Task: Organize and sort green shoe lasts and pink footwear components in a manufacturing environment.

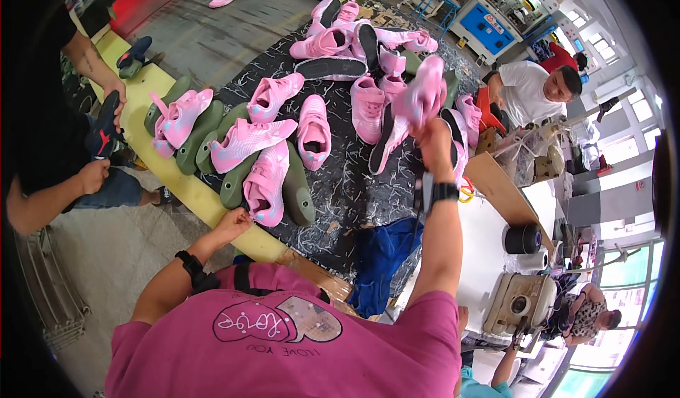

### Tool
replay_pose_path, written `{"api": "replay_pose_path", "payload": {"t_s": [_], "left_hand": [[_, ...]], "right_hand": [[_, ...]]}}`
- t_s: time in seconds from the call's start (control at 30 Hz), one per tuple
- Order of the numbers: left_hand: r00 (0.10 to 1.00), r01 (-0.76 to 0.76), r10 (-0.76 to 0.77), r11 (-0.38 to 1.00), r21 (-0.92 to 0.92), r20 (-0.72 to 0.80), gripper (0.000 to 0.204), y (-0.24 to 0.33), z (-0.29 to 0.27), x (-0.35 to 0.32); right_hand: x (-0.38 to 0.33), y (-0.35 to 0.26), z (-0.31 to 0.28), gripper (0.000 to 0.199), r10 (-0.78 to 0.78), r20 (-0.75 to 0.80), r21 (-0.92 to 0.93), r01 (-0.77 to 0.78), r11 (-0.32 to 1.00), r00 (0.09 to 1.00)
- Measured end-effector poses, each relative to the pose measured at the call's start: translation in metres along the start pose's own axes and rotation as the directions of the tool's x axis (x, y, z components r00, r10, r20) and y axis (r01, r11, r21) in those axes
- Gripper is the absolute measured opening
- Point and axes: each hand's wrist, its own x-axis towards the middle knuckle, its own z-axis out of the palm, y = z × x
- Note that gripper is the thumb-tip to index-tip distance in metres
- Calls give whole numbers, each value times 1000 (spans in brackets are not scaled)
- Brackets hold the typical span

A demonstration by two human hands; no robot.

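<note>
My right hand (433, 141) is raised over the right side of the dark table and grips a pink shoe (421, 95), blurred by motion. My left hand (232, 225) rests low at the table's near left edge, its fingers curled together beside the heel of another pink sneaker (268, 189); whatever they pinch, if anything, is too small to make out. Around that sneaker lie green shoe lasts (297, 196) and more pink sneakers, one of them standing alone (314, 132) in the middle.
A heap of pink shoes (329, 44) covers the table's far end. Blue cloth (386, 263) hangs at the near edge. At left, a co-worker's hands hold a dark shoe (106, 125) beside a yellow conveyor edge (152, 86). Another person (535, 90) sits at right, past a wooden board (506, 192).
</note>
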Motion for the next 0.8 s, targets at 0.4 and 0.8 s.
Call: {"api": "replay_pose_path", "payload": {"t_s": [0.4,0.8], "left_hand": [[998,-5,1,998,-65,-60,8,9,-5,-11],[999,-21,17,995,-101,-43,10,-3,-6,-11]], "right_hand": [[-48,17,1,57,-396,26,-897,-154,-414,918],[-43,-5,-37,30,-582,-79,-992,-119,-31,809]]}}
